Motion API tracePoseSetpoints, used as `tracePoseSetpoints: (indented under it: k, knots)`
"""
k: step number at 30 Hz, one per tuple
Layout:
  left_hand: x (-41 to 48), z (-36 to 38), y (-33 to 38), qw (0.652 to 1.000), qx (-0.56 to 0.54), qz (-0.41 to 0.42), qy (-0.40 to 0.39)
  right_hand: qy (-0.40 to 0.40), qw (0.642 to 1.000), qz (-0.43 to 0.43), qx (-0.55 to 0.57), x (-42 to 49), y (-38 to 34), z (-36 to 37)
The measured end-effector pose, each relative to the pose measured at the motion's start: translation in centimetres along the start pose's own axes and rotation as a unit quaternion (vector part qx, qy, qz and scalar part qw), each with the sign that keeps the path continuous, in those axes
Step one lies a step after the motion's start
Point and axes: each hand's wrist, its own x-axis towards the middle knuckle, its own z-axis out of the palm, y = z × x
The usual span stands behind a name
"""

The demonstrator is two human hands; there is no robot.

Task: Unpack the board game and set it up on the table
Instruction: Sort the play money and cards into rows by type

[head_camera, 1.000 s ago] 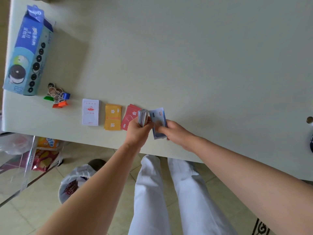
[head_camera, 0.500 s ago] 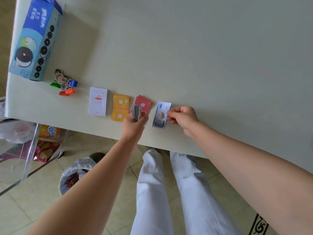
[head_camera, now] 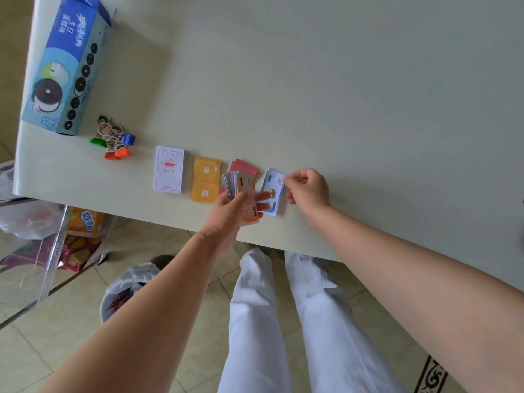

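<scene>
Head: blue box (head_camera: 63, 66); snacks (head_camera: 85, 225) inside bin (head_camera: 54, 265)

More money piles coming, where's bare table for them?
Bare: the table right of the right hand, and everywhere beyond the row. Crowded: near edge, from blue box through pawns, white cards, yellow cards, red cards to blue notes.

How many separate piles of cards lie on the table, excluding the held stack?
4: white pile, yellow pile, red pile partly behind the stack in the left hand, blue pile beside the right hand.

Bag-lined bin (head_camera: 127, 290) on tiled floor (head_camera: 28, 358), snack packets (head_camera: 85, 225) on clear shelf (head_camera: 51, 268) beside
</scene>
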Motion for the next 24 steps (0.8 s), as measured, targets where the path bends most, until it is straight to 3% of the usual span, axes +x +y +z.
tracePoseSetpoints:
  k: [4, 6, 24]
  knots:
    - [-0.8, 1.0, 0.8, 0.999, -0.034, -0.014, -0.035, -0.220, 0.970, -0.041, 0.094, -2.4, -0.8, -1.3]
    - [-1.1, 1.4, 1.0, 0.999, -0.026, -0.008, -0.041, -0.262, 0.959, -0.050, 0.097, -3.2, -0.6, -1.7]
    - [-3.5, 6.2, 1.8, 0.997, 0.063, 0.000, -0.043, -0.133, 0.965, 0.005, 0.228, -6.3, 0.8, -6.1]
